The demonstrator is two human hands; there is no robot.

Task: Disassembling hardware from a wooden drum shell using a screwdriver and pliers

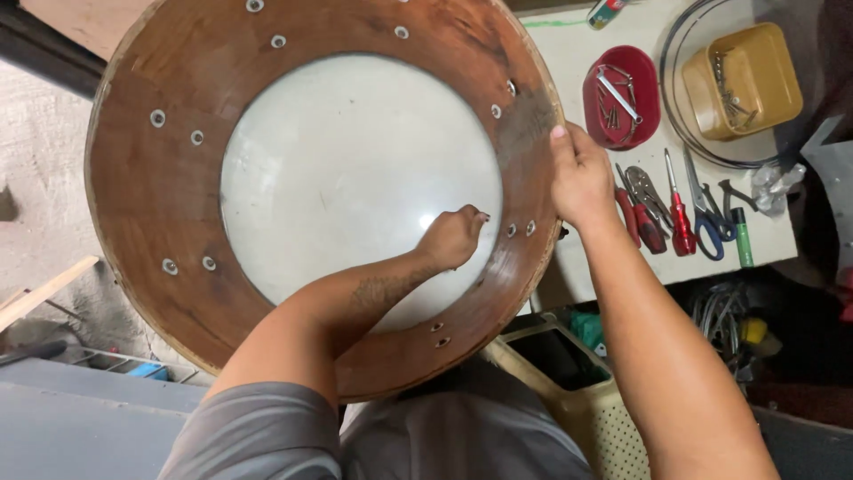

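Round wooden drum shell (169, 187), pale skin (355, 169) at its bottom, filling upper left and centre of frame. Left hand (453, 236) inside shell, closed in a fist near inner right wall, held object not discernible. Right hand (582, 178) clamped on shell's right rim, thumb on the edge. Hands close together, rim between them. Right of frame: white table (569, 62) with red tray (622, 96), yellow tub (742, 80), red-handled screwdriver (680, 218), pliers (644, 213).

Grey short sleeve (left arm (355, 307) tattooed), bare hands
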